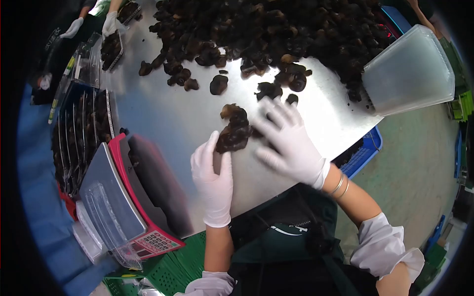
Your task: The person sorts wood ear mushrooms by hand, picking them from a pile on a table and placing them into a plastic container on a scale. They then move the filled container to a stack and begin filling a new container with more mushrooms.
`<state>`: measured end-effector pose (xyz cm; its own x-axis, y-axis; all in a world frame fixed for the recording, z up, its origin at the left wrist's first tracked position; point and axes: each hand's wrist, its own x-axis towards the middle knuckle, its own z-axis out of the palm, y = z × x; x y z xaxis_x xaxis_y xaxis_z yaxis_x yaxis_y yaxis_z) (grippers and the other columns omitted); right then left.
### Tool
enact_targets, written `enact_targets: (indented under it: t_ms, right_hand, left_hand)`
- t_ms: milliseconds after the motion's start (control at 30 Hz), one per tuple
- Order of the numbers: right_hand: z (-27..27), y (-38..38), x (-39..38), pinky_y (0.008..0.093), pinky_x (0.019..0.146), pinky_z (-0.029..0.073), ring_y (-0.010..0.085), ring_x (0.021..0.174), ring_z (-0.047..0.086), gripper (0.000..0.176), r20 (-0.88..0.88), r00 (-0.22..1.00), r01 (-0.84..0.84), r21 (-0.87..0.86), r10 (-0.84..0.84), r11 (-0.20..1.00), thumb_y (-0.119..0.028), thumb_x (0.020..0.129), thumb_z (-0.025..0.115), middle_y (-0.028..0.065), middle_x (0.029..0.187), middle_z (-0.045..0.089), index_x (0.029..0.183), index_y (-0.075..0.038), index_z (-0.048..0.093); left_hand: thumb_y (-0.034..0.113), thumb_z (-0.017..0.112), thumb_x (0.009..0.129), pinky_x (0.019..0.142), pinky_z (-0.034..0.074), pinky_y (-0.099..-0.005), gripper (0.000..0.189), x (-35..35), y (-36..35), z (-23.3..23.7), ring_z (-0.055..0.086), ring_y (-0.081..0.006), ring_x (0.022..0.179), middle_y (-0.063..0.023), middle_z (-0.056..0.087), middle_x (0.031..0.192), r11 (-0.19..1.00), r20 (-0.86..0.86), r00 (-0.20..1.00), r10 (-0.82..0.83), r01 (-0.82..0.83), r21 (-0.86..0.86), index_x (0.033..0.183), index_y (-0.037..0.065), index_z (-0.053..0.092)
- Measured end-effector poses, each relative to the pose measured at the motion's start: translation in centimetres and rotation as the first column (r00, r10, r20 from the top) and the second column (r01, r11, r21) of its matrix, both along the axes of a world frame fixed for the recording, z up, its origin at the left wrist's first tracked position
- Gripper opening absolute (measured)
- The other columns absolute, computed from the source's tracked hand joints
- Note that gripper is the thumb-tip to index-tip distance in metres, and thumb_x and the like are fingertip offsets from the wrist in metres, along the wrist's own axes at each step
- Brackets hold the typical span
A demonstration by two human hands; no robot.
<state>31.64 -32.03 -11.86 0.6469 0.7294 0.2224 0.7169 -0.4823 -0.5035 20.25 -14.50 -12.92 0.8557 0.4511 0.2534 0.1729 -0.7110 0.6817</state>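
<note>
A clump of dark brown, glossy, curled pieces resembling wood ear mushrooms [234, 132] lies on the metal table [163, 116]. My left hand [213, 175], in a white glove, is at the clump's lower left end. Its thumb and index finger are apart and appear to touch the edge without closing round it. To the right of the clump, my gloved right hand [289, 140] has its fingers spread. Motion smears them, and a dark piece partly shows beside the palm. More loose pieces [269, 90] lie just beyond the right fingertips.
A large heap of the mushrooms [266, 29] covers the table's far side. A pink-framed scale [148, 212] and filled clear trays [81, 138] stand left. At right are a translucent bin [410, 71] and, below the table edge, a blue basket [363, 153]. Other people's gloved hands [109, 23] show upper left.
</note>
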Motion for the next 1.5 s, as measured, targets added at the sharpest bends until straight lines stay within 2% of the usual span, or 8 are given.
enact_targets:
  t_ms: [167, 367, 667, 800, 900, 1067, 1367, 1500]
  right_hand:
    - [-0.2, 0.0, -2.8, 0.0616, 0.118, 0.018, 0.0381, 0.14, 0.039, 0.051, 0.006, 0.991, -0.134, 0.038, 0.134, 0.99, -0.029, 0.09, 0.065, 0.0147, 0.15, 0.045, 0.139, -0.017, 0.057]
    - [-0.8, -1.1, -2.4, 0.0572, 0.115, 0.023, 0.0464, 0.137, 0.034, 0.073, 0.109, 0.937, 0.336, -0.016, -0.333, 0.942, -0.035, 0.081, 0.073, 0.0222, 0.148, 0.042, 0.146, -0.012, 0.049]
    - [-0.1, 3.7, -7.4, 0.0592, 0.116, 0.024, 0.038, 0.136, 0.041, 0.049, -0.091, 0.942, -0.31, 0.141, 0.324, 0.94, -0.016, 0.087, 0.063, 0.0189, 0.148, 0.045, 0.135, -0.009, 0.057]
    - [-1.2, 2.6, -2.8, 0.044, 0.095, 0.045, 0.0321, 0.103, 0.062, 0.043, -0.177, 0.973, -0.038, 0.51, 0.148, 0.86, 0.007, 0.076, 0.053, 0.0122, 0.109, 0.068, 0.114, -0.007, 0.069]
    - [-0.8, 2.4, 0.3, 0.0369, 0.087, 0.039, 0.0223, 0.093, 0.059, 0.027, 0.147, 0.972, 0.15, 0.213, -0.184, 0.965, -0.008, 0.083, 0.072, 0.0002, 0.095, 0.068, 0.109, -0.014, 0.072]
    - [-1.1, 2.9, 2.0, 0.0373, 0.085, 0.036, 0.0189, 0.094, 0.057, 0.025, 0.326, 0.943, 0.051, 0.04, -0.061, 0.998, -0.017, 0.078, 0.077, -0.004, 0.088, 0.067, 0.102, -0.016, 0.073]
    - [-0.6, -0.5, -0.1, 0.0358, 0.073, 0.044, 0.0224, 0.087, 0.055, 0.014, 0.329, 0.904, -0.21, -0.214, 0.273, 0.954, -0.017, 0.072, 0.067, 0.0029, 0.083, 0.056, 0.083, -0.013, 0.058]
    - [1.6, -7.0, -1.2, 0.0392, 0.079, 0.047, 0.0266, 0.085, 0.057, 0.024, 0.198, 0.977, -0.034, -0.243, 0.084, 0.969, -0.008, 0.075, 0.072, 0.0044, 0.095, 0.065, 0.098, -0.013, 0.065]
  left_hand:
    - [-0.007, 0.065, 0.083, 0.097, 0.049, -0.0401, 0.048, -2.3, 1.2, 0.0, 0.061, -0.0288, 0.107, -0.0107, 0.065, 0.113, 0.974, 0.008, 0.982, 0.188, -0.185, -0.127, 0.129, 0.006, 0.065]
    - [-0.008, 0.06, 0.084, 0.107, 0.043, -0.0398, 0.056, -2.9, 1.1, 0.4, 0.052, -0.0282, 0.129, -0.0135, 0.054, 0.138, 0.985, 0.008, 0.986, 0.168, -0.168, -0.039, 0.138, 0.005, 0.057]
    - [0.033, 0.053, 0.101, 0.113, 0.034, -0.0454, 0.049, -3.0, 1.8, -0.5, 0.045, -0.0338, 0.134, -0.0191, 0.049, 0.142, 0.988, 0.075, 0.993, 0.093, -0.083, -0.13, 0.139, 0.002, 0.055]
    - [0.031, 0.047, 0.105, 0.112, 0.037, -0.0434, 0.046, -3.1, 1.9, -0.8, 0.049, -0.0332, 0.131, -0.0197, 0.051, 0.14, 0.977, 0.126, 0.984, 0.129, -0.105, -0.185, 0.137, 0.0, 0.056]
    - [0.027, 0.045, 0.107, 0.11, 0.039, -0.0412, 0.042, -3.0, 1.9, -0.6, 0.05, -0.0305, 0.131, -0.0186, 0.051, 0.14, 0.948, 0.161, 0.972, 0.17, -0.116, -0.298, 0.137, -0.001, 0.056]
    - [0.023, 0.045, 0.106, 0.11, 0.04, -0.0397, 0.039, -3.1, 2.1, -0.6, 0.05, -0.0276, 0.131, -0.0172, 0.052, 0.139, 0.943, 0.166, 0.972, 0.166, -0.107, -0.316, 0.134, -0.001, 0.059]
    - [0.017, 0.047, 0.105, 0.109, 0.041, -0.037, 0.033, -3.1, 1.9, -0.8, 0.052, -0.0239, 0.127, -0.0144, 0.056, 0.136, 0.909, 0.204, 0.954, 0.221, -0.126, -0.397, 0.128, -0.001, 0.063]
    - [0.012, 0.057, 0.099, 0.112, 0.038, -0.0401, 0.032, -3.5, 2.3, -1.4, 0.052, -0.0276, 0.128, -0.0153, 0.054, 0.137, 0.907, 0.184, 0.966, 0.181, -0.091, -0.412, 0.128, 0.001, 0.064]
